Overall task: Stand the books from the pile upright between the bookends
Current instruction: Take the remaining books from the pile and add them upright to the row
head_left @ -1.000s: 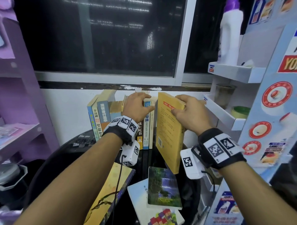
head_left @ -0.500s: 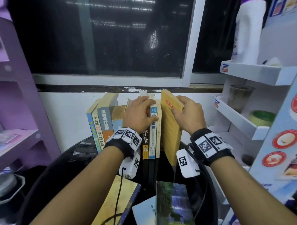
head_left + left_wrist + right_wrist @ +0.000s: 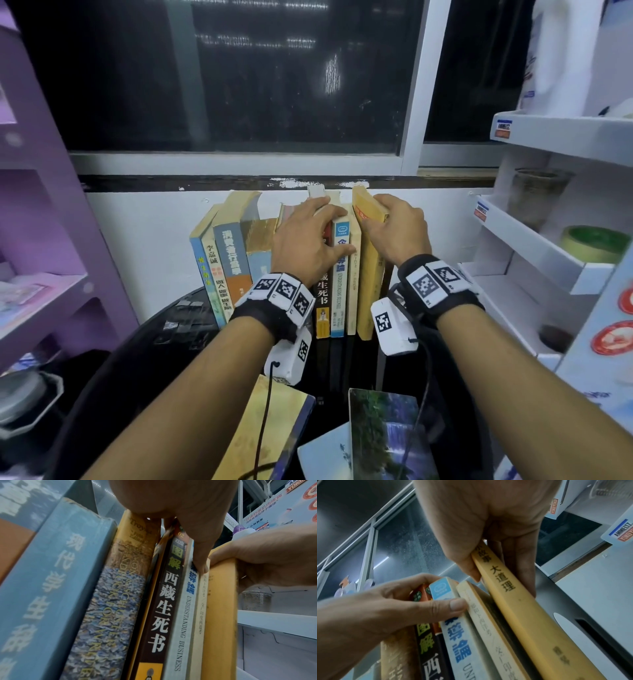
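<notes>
Several books (image 3: 233, 260) stand in a row on the round black table (image 3: 164, 342) against the white wall. My left hand (image 3: 317, 226) grips the tops of the middle ones, with its thumb (image 3: 453, 605) pressed on the blue-and-white spine (image 3: 185, 622). At the right end of the row, my right hand (image 3: 378, 214) pinches the top of a yellow book (image 3: 368, 284), which stands nearly upright against a thin cream book (image 3: 481, 622). A dark plate (image 3: 583, 635), perhaps a bookend, stands just right of it. The pile lies in front: a waterfall-cover book (image 3: 383, 435), a yellow-cover book (image 3: 270, 428) and a pale blue one (image 3: 325, 455).
A white shelf unit (image 3: 548, 219) crowds the right side, holding a glass cup (image 3: 534, 198) and a tape roll (image 3: 592, 243). A purple shelf (image 3: 51, 205) stands at the left. The dark window runs behind the books.
My right hand has swung the yellow book from tilted in front of the row to upright against its right end. My left hand has stayed on the book tops.
</notes>
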A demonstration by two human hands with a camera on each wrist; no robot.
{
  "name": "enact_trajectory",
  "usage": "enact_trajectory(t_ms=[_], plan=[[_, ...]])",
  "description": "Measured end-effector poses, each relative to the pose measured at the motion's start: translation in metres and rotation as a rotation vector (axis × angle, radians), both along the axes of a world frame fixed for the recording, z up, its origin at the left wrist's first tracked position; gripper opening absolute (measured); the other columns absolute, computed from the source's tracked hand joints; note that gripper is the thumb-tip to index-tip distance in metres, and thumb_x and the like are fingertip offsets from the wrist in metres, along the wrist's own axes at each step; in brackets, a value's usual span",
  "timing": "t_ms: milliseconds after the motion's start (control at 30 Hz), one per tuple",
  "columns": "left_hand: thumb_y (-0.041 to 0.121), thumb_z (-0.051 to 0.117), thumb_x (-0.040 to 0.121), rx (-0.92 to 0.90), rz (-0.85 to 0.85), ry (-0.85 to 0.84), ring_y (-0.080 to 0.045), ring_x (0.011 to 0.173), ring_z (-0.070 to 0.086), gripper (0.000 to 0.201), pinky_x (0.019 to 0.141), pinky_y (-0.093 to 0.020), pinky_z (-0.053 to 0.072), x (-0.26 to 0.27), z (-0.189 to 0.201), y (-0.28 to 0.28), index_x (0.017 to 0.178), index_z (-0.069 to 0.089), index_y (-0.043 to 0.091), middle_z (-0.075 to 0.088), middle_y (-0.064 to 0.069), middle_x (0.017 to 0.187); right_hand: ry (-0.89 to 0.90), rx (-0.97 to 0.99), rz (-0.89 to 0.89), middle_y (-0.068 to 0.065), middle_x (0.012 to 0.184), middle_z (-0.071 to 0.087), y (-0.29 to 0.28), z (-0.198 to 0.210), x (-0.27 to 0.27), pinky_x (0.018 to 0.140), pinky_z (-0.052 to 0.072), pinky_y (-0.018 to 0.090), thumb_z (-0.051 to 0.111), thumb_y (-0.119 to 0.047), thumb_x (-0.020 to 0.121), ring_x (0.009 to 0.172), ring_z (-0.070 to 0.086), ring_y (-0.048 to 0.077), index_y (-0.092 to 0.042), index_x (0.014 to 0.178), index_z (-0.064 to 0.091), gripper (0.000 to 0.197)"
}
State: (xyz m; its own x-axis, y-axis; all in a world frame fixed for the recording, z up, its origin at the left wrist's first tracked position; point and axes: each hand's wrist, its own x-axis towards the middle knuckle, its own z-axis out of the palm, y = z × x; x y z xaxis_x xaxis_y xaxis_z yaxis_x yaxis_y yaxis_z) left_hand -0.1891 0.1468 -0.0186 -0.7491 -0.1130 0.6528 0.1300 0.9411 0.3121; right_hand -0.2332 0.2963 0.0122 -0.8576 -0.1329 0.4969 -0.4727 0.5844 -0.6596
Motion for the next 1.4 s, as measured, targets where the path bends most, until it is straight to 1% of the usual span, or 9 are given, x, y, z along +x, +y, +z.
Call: enact_trajectory(t_ms=[167, 300, 500, 700, 767, 900, 1000, 1267, 1400], plan=[[0.054, 0.071, 0.074, -0.006, 0.008, -0.005, -0.01, 0.131, 0.039, 0.057, 0.1, -0.036, 0.039, 0.0, 0.0, 0.001, 0.126, 0.053, 0.038, 0.042, 0.013, 0.144, 0.019, 0.008, 0.001, 0.001, 0.106, 0.07, -0.007, -0.002, -0.008, 0.07, 0.051, 0.027, 0.061, -0.027, 0.093, 0.08, 0.058, 0.013, -0.021, 0.118, 0.063, 0.026], [0.054, 0.072, 0.074, 0.0, 0.002, -0.002, -0.01, 0.13, 0.039, 0.057, 0.099, -0.035, 0.039, 0.0, 0.0, -0.001, 0.125, 0.053, 0.037, 0.043, 0.012, 0.144, 0.003, -0.001, 0.013, -0.005, 0.095, 0.064, -0.01, -0.005, -0.013, 0.071, 0.053, 0.028, 0.061, -0.031, 0.093, 0.081, 0.059, 0.013, -0.022, 0.122, 0.063, 0.03], [0.053, 0.073, 0.073, 0.01, 0.0, 0.01, -0.01, 0.128, 0.041, 0.057, 0.096, -0.033, 0.039, 0.001, 0.0, -0.001, 0.124, 0.055, 0.035, 0.045, 0.012, 0.141, -0.032, 0.028, -0.001, 0.001, 0.114, 0.069, -0.018, -0.015, -0.024, 0.085, 0.057, 0.044, 0.057, -0.047, 0.09, 0.1, 0.066, 0.023, -0.026, 0.132, 0.057, 0.046], [0.052, 0.072, 0.075, 0.014, 0.011, -0.001, -0.012, 0.127, 0.043, 0.055, 0.093, -0.034, 0.041, 0.002, 0.001, -0.002, 0.124, 0.054, 0.037, 0.045, 0.012, 0.14, -0.098, 0.055, 0.106, -0.004, 0.108, 0.069, -0.014, -0.018, -0.02, 0.072, 0.056, 0.029, 0.047, -0.058, 0.091, 0.085, 0.064, 0.009, -0.035, 0.138, 0.046, 0.053], [0.053, 0.072, 0.075, 0.014, 0.012, -0.011, -0.013, 0.127, 0.043, 0.055, 0.093, -0.035, 0.04, 0.002, 0.002, -0.003, 0.125, 0.053, 0.038, 0.044, 0.012, 0.141, -0.147, 0.049, 0.188, 0.0, 0.111, 0.068, -0.007, -0.019, -0.018, 0.075, 0.06, 0.038, 0.051, -0.052, 0.091, 0.088, 0.069, 0.015, -0.041, 0.143, 0.035, 0.055], [0.056, 0.069, 0.075, -0.008, 0.011, -0.02, -0.013, 0.126, 0.044, 0.056, 0.089, -0.035, 0.041, 0.004, 0.003, -0.001, 0.126, 0.053, 0.037, 0.044, 0.012, 0.141, -0.242, 0.096, 0.367, 0.003, 0.119, 0.062, 0.01, -0.016, -0.012, 0.062, 0.062, 0.033, 0.071, -0.022, 0.086, 0.092, 0.069, 0.018, -0.045, 0.145, 0.023, 0.079], [0.052, 0.073, 0.074, 0.002, 0.01, -0.03, -0.013, 0.127, 0.043, 0.056, 0.09, -0.036, 0.04, 0.004, 0.003, -0.001, 0.125, 0.053, 0.038, 0.043, 0.014, 0.141, -0.222, 0.211, 0.419, 0.007, 0.125, 0.061, 0.016, -0.018, -0.011, 0.071, 0.061, 0.034, 0.078, -0.004, 0.077, 0.095, 0.07, 0.02, -0.044, 0.147, 0.015, 0.102], [0.051, 0.073, 0.075, -0.003, 0.009, -0.039, -0.012, 0.127, 0.042, 0.056, 0.09, -0.036, 0.04, 0.006, 0.004, 0.0, 0.125, 0.053, 0.038, 0.043, 0.014, 0.142, -0.122, 0.175, 0.396, 0.005, 0.126, 0.061, 0.014, -0.029, -0.021, 0.072, 0.058, 0.026, 0.08, 0.0, 0.072, 0.09, 0.069, 0.015, -0.043, 0.145, 0.023, 0.102], [0.051, 0.073, 0.075, -0.011, 0.002, -0.045, -0.011, 0.128, 0.042, 0.056, 0.087, -0.032, 0.035, 0.007, 0.004, 0.0, 0.125, 0.053, 0.037, 0.043, 0.013, 0.142, -0.11, 0.182, 0.415, 0.005, 0.123, 0.062, 0.015, -0.028, -0.027, 0.064, 0.057, 0.019, 0.08, 0.001, 0.072, 0.085, 0.07, 0.013, -0.043, 0.144, 0.025, 0.101]])
